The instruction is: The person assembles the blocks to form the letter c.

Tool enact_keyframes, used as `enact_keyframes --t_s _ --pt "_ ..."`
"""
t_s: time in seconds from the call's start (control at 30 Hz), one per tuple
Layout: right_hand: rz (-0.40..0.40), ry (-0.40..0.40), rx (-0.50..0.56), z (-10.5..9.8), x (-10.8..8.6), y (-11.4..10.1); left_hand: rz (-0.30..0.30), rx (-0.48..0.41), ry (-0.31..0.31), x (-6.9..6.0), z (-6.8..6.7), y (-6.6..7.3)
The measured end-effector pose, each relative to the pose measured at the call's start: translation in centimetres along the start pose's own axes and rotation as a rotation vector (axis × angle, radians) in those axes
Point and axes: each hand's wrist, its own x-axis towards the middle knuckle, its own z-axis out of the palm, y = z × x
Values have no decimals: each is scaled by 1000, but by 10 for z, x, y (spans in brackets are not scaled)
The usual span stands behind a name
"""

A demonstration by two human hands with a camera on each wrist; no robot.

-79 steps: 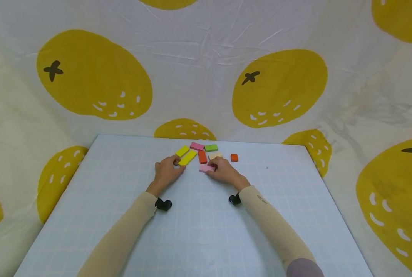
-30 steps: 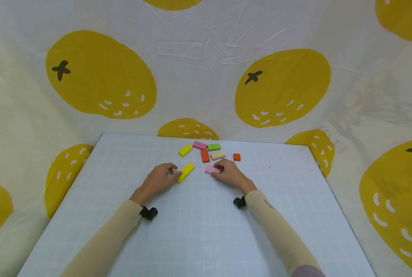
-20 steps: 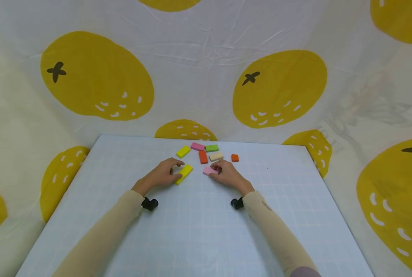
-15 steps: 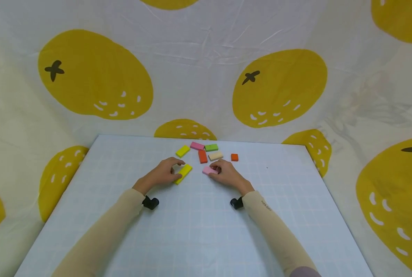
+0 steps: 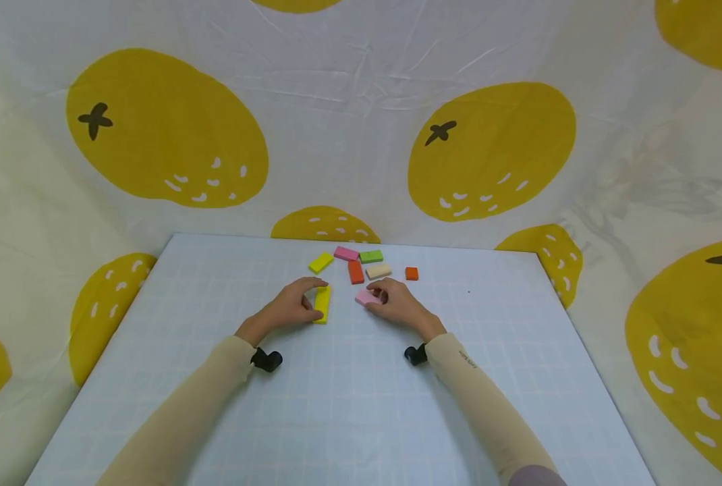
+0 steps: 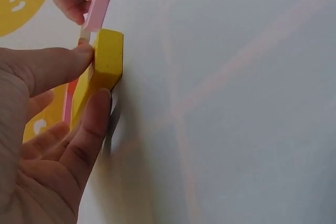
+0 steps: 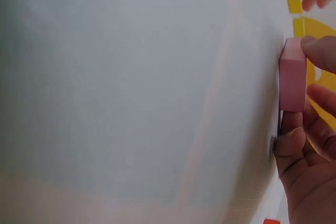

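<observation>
My left hand (image 5: pixel 283 307) pinches a long yellow block (image 5: pixel 322 304) by its two ends, thumb at the near end and fingers at the far end. The left wrist view shows this yellow block (image 6: pixel 109 56) between thumb and fingertips, close to the tabletop. To the right, my right hand (image 5: pixel 402 307) holds a light pink block (image 5: pixel 365 297), whose right part the fingers cover. Thumb and fingers grip that pink block (image 7: pixel 293 80) in the right wrist view. A gap of bare table separates the two held blocks.
Beyond my hands lie a shorter yellow block (image 5: pixel 321 262), a dark pink block (image 5: pixel 346 254), a green block (image 5: pixel 371 256), a red block (image 5: pixel 355 273) and a cream block (image 5: pixel 378 271). An orange cube (image 5: pixel 411 273) sits apart on the right. The table's (image 5: pixel 349 405) far edge meets a patterned cloth.
My left hand has drawn the long yellow block nearer, away from the shorter yellow one, then turned it to point almost straight away from me. The right hand with the pink block has barely shifted.
</observation>
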Motion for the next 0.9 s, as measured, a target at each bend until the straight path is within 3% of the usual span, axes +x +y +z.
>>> enact_keyframes --t_s 0.47,0.67,0.9 --pt "4 -23 -3 -1 -6 -4 -73 22 -74 6 -1 -3" --pt "15 -34 16 1 -11 -5 -92 67 -78 6 0 -2" --pt "22 -49 32 3 -17 -9 -103 59 -69 4 3 -1"
